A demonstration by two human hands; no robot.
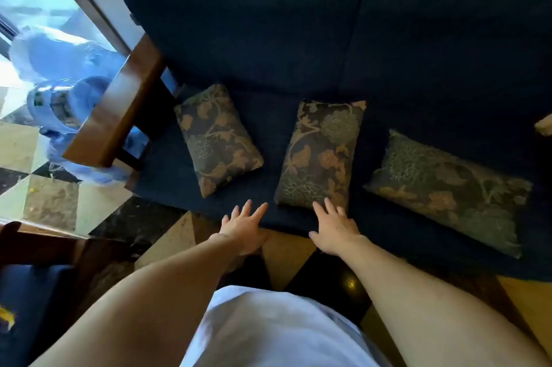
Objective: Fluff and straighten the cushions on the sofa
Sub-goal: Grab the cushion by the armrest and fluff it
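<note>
Sofa [298,38] runs off right, cutting off a fourth cushion [544,125].

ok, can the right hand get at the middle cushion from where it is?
Probably yes. The right hand is open, fingertips right at the near edge of the middle cushion, which lies flat on the sofa seat apart from the other two cushions. Nothing lies between them.

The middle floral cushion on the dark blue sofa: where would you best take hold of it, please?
Probably by its two long side edges, one hand each, coming from the near short end. The middle floral cushion lies flat, lengthwise toward the person, and the open right hand and left hand already flank that end.
</note>
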